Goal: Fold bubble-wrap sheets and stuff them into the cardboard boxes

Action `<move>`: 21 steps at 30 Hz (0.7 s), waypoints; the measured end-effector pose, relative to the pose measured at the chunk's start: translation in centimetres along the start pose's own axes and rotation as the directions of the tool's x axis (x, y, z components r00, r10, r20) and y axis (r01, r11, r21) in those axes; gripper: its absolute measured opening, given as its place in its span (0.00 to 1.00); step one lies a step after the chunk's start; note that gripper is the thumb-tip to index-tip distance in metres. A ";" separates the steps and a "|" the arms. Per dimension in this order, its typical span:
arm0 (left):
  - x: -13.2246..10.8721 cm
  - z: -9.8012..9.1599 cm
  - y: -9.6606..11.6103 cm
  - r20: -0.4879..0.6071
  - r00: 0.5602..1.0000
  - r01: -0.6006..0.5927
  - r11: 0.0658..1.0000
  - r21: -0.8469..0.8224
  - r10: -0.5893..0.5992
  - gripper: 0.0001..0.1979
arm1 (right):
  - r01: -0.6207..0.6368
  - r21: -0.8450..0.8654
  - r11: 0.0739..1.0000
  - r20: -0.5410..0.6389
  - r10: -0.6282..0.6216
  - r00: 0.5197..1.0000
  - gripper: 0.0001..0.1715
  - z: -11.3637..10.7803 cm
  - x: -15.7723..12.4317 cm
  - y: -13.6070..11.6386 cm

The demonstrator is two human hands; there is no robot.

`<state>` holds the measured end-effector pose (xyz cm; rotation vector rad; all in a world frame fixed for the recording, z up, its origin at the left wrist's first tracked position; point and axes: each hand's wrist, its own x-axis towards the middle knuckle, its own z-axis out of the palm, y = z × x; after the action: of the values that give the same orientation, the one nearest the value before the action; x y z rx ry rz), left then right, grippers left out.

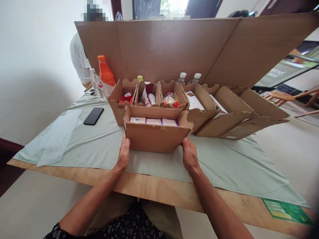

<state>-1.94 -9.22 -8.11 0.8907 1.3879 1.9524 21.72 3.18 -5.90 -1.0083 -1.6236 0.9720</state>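
Note:
Between my two hands is a small open cardboard box [152,139], its long side facing me. Three white packs with purple edges [154,121] lie side by side in it. My left hand [123,152] grips the box's left end, thumb toward me. At the lower right corner, my right hand [189,153] holds the other end; its fingers are partly hidden behind the cardboard. Right behind the box stands a row of open cardboard boxes [116,109]. Red packets [127,98], a white roll-like item [151,99] and a clear food bag [169,99] show inside them.
A tall cardboard panel [169,49] rises behind the row. On the left are an orange bottle [106,73], a clear bottle [96,83], a black phone [93,116] and bubble wrap [58,139]. Emptier boxes [234,103] lean at the right. A person [78,56] is beyond the panel.

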 end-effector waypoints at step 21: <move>1.3 -0.2 -0.9 0.143 0.990 -0.033 0.941 0.337 -0.017 0.28 | -0.224 0.068 0.972 -0.175 0.233 0.957 0.33 0.4 -1.5 5.2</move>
<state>-2.84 -8.05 -8.79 1.1700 1.6633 1.6423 22.54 3.46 -11.23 -1.2348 -1.3480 1.0341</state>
